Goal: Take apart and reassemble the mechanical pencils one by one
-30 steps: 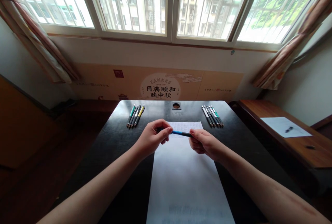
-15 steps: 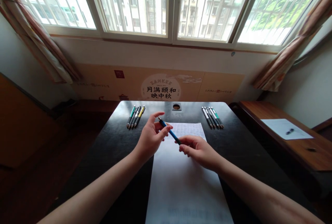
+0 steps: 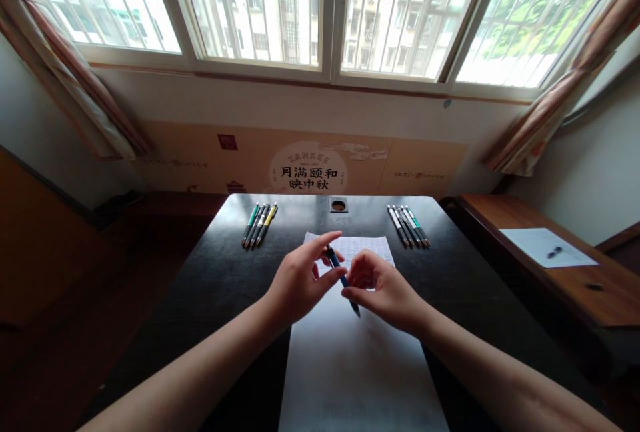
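Observation:
A blue ballpoint pen (image 3: pixel 344 281) with dark ends is held slantwise above the paper, its lower end toward me. My left hand (image 3: pixel 303 279) grips its upper part between thumb and fingers, the index finger stretched out over the top end. Lower on the barrel, my right hand (image 3: pixel 387 291) pinches it with thumb and curled fingers. Beneath both hands lies a long white sheet of paper (image 3: pixel 350 365), with dense print at its far end. Part of the pen's barrel is covered by my fingers.
On the black table (image 3: pixel 210 299), several pens (image 3: pixel 259 224) lie side by side at the far left and several more pens (image 3: pixel 409 226) at the far right. A round hole fitting (image 3: pixel 339 205) is near the back edge. A wooden side table (image 3: pixel 565 285) holds a paper (image 3: pixel 530 245).
The pen has turned steeper and its lower end has come toward me. My right hand's grip has shifted up the barrel, and my hands are closer together.

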`<state>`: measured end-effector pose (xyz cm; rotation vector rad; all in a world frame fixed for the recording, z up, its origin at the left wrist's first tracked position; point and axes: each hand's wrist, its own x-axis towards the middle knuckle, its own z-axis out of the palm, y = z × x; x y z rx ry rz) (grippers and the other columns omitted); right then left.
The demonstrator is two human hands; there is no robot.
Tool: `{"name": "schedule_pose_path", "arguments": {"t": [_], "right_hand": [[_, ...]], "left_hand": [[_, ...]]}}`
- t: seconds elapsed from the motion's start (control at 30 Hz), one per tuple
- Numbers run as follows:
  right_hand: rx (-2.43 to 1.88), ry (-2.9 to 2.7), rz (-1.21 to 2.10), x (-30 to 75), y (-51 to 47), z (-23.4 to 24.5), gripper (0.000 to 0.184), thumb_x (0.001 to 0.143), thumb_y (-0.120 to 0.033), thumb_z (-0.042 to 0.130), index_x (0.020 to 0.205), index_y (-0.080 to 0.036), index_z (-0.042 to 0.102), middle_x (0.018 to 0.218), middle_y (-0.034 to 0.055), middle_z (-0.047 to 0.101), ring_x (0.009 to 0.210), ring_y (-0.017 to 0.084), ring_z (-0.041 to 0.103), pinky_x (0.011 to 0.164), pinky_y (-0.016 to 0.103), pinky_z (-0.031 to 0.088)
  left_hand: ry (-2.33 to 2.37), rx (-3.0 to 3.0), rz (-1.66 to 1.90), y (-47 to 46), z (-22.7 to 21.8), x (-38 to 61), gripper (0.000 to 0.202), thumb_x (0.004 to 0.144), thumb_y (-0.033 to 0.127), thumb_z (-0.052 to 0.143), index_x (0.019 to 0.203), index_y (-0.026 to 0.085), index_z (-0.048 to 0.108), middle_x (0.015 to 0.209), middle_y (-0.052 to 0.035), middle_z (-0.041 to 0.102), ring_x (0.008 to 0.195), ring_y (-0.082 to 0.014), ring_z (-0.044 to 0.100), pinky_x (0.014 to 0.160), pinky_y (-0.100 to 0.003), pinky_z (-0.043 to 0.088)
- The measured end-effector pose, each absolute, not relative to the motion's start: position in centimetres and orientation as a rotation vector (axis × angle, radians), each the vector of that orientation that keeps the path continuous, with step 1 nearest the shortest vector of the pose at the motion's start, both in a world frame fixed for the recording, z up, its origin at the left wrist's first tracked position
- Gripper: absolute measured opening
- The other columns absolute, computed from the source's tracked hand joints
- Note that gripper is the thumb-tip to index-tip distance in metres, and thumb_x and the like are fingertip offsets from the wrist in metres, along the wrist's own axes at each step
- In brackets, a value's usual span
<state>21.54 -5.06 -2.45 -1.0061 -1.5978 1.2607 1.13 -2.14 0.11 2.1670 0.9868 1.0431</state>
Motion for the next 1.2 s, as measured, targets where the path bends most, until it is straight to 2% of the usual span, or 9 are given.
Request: {"name": "schedule_pose_path", "arguments": {"t": [0.07,0.13,0.2,0.27,0.4,0.5,0.6,0.93,1.2], "right_hand": [[-0.960,-1.529,1.365,21.5,-5.2,-2.4,0.049,0.080,-0.024,0.081,0.122,-0.025,0.055,0.085,-0.0008,0.064,0.076,0.017,0.066,0.068,0.032,0.056],[-0.927,-1.449,1.473,21.7,-5.1,-2.3,0.085,0.079,-0.022,0.081,0.148,-0.034,0.034,0.094,-0.0006,0.063,0.081,0.019,0.069,0.065,0.033,0.060],[-0.900,-1.357,1.572,22.0,-5.0,-2.2,0.107,0.077,-0.022,0.083,0.156,-0.043,0.014,0.101,0.0004,0.061,0.086,0.022,0.070,0.062,0.035,0.063],[-0.858,-1.269,1.639,22.3,-4.7,-1.9,0.116,0.074,-0.020,0.084,0.156,-0.048,0.008,0.103,-0.0002,0.060,0.086,0.021,0.069,0.060,0.038,0.065],[-0.804,-1.175,1.677,22.8,-4.4,-1.3,0.104,0.071,-0.014,0.084,0.151,-0.047,0.027,0.097,-0.0021,0.057,0.081,0.017,0.064,0.056,0.037,0.066],[-0.789,-1.155,1.706,23.0,-4.3,-0.9,0.091,0.067,-0.010,0.083,0.142,-0.042,0.041,0.095,-0.0021,0.057,0.079,0.017,0.062,0.052,0.037,0.066],[-0.750,-1.154,1.704,23.0,-4.3,-0.8,0.080,0.067,-0.008,0.082,0.132,-0.039,0.045,0.091,-0.0037,0.058,0.076,0.017,0.062,0.050,0.039,0.066],[-0.717,-1.110,1.481,23.5,-3.9,-0.8,0.062,0.077,-0.022,0.082,0.125,-0.039,0.046,0.097,-0.0043,0.061,0.076,0.016,0.065,0.053,0.034,0.066],[-0.709,-1.123,1.481,23.9,-4.0,-0.7,0.093,0.081,-0.017,0.077,0.150,-0.049,0.023,0.099,-0.0033,0.061,0.077,0.016,0.065,0.057,0.034,0.066]], "left_hand": [[1.001,2.130,1.071,-1.8,0.0,1.0,0.054,0.093,0.041,0.059,0.141,0.018,0.050,0.102,-0.0084,0.073,0.078,-0.0183,0.067,0.071,-0.030,0.055],[1.083,2.077,1.096,-1.2,-0.1,0.7,0.050,0.099,0.042,0.046,0.143,0.018,0.046,0.106,-0.0097,0.071,0.086,-0.0204,0.068,0.076,-0.033,0.056],[1.230,2.085,1.045,-0.4,-0.5,0.4,0.046,0.102,0.036,0.038,0.143,0.017,0.046,0.113,-0.0110,0.070,0.095,-0.0224,0.068,0.085,-0.038,0.056],[1.336,2.218,0.889,0.4,-0.9,0.1,0.044,0.098,0.029,0.042,0.139,0.016,0.052,0.126,-0.0133,0.066,0.110,-0.0261,0.065,0.096,-0.042,0.053],[1.316,2.511,0.436,1.0,-1.8,-0.1,0.048,0.096,0.026,0.045,0.142,0.012,0.053,0.150,-0.0163,0.050,0.141,-0.0310,0.043,0.118,-0.050,0.032],[1.318,2.589,0.193,0.6,-1.9,0.1,0.053,0.097,0.034,0.048,0.147,0.015,0.048,0.157,-0.0162,0.041,0.147,-0.0322,0.034,0.121,-0.057,0.022],[1.350,2.615,0.102,0.1,-1.4,0.4,0.053,0.097,0.039,0.048,0.146,0.019,0.049,0.158,-0.0158,0.039,0.148,-0.0328,0.032,0.120,-0.059,0.023],[1.247,2.720,0.060,-0.7,0.1,-0.1,0.050,0.089,0.039,0.061,0.136,0.020,0.059,0.146,-0.0165,0.054,0.134,-0.0384,0.049,0.113,-0.060,0.032],[1.193,2.709,0.033,-1.5,1.5,-0.3,0.043,0.084,0.038,0.065,0.123,0.022,0.068,0.130,-0.0140,0.065,0.122,-0.0385,0.058,0.109,-0.061,0.035]]}}
